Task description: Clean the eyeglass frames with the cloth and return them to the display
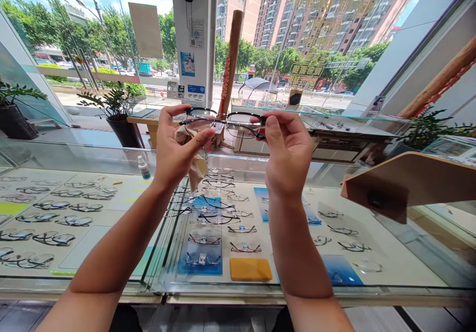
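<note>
A pair of dark-rimmed eyeglasses (243, 120) is held up level between my two hands, above the glass display case. My left hand (176, 143) has its fingers closed at the left end of the frame, with the thumb by the left lens. Bunched in that same hand, a beige cleaning cloth (195, 173) hangs down below the thumb. My right hand (286, 148) pinches the right end of the frame between thumb and fingers, close to the hinge. Part of the temples is hidden behind the fingers.
Below my arms runs the glass display case (405, 252), with rows of eyeglasses inside. A small spray bottle (144, 167) stands on the left. An orange case (251, 269) lies near the front. At right a wooden stand (409, 178) juts in. Potted plants (122, 119) stand beyond.
</note>
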Motion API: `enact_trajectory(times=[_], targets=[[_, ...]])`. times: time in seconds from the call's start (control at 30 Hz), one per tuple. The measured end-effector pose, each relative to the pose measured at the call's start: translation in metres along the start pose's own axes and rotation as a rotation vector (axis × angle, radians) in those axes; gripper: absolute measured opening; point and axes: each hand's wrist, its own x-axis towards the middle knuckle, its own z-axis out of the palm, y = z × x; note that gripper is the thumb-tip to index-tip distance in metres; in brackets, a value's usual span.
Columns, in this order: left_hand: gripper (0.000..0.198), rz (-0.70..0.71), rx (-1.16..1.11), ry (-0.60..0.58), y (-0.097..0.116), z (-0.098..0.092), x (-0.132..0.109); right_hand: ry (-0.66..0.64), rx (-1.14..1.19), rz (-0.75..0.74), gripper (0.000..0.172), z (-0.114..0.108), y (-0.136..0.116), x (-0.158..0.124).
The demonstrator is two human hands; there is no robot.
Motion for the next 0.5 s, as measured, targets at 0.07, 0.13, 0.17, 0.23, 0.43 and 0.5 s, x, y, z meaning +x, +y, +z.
enact_trajectory(times=[0.07, 0.13, 0.17, 0.23, 0.43, 0.5], targets=[[0.081, 0.012, -0.013, 0.001, 0.0002, 0.0011, -0.0001, -0.001, -0.013, -0.008, 0.034, 0.0, 0.0, -0.0002], [0.079, 0.026, -0.022, -0.007, 0.0009, 0.0019, -0.0005, -0.005, -0.019, -0.013, 0.034, -0.0001, 0.0001, -0.0004], [0.079, 0.029, -0.023, -0.01, 0.0012, 0.0021, -0.0006, -0.006, -0.015, -0.014, 0.034, -0.0001, 0.0002, -0.0005], [0.079, 0.024, -0.019, -0.008, 0.0012, 0.0022, -0.0006, -0.009, -0.002, -0.019, 0.033, -0.0003, 0.0002, -0.0006], [0.08, 0.003, -0.006, 0.017, 0.0017, 0.0022, -0.0002, -0.024, -0.044, -0.007, 0.034, -0.0005, -0.0008, -0.0007], [0.079, 0.015, 0.008, 0.027, 0.0049, 0.0029, -0.0015, -0.024, -0.036, 0.007, 0.033, -0.001, 0.001, 0.0]])
